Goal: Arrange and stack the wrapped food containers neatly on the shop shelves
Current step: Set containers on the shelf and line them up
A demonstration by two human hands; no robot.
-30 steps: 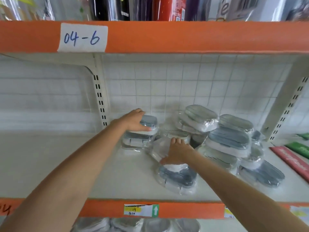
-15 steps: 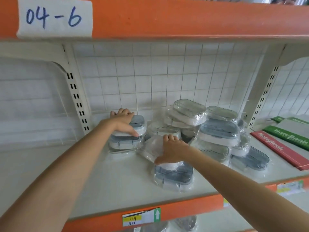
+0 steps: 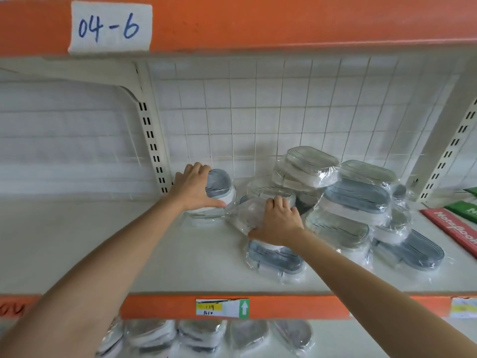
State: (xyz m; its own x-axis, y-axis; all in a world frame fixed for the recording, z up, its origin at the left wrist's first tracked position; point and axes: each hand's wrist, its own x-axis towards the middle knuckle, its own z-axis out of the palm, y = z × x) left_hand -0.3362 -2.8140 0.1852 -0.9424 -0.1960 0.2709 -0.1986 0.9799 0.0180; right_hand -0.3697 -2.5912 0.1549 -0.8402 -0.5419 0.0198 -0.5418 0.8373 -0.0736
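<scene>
**Two hands, two jobs: one steadies the stack, the other takes a loose tub**

The right hand (image 3: 277,223) is clamped on a clear-lidded wrapped container (image 3: 249,215) that sits tilted, its near edge propped on a grey-lidded container (image 3: 275,257) lying flat at the hand's 6 o'clock. Fingers curl over the far rim and the thumb hooks under the near one, a grip that looks meant to lift the tub clear of the slippery film rather than drag it.

At the right hand's 10 o'clock, the left hand (image 3: 195,187) is spread over the top of a small stack (image 3: 215,196) by the back grid, fingers over the far-left edge, thumb stretched along the front. It seems to hold that stack square, probably as the landing spot for the tilted tub.

From 1 to 3 o'clock of the right hand lies the untidy heap (image 3: 348,202), tubs leaning on one another at mixed angles, so most of the sorting appears undone. Everything sits on the white shelf (image 3: 103,249); notebooks (image 3: 456,228) lie at far right, and more wrapped tubs (image 3: 201,337) show on the level below.
</scene>
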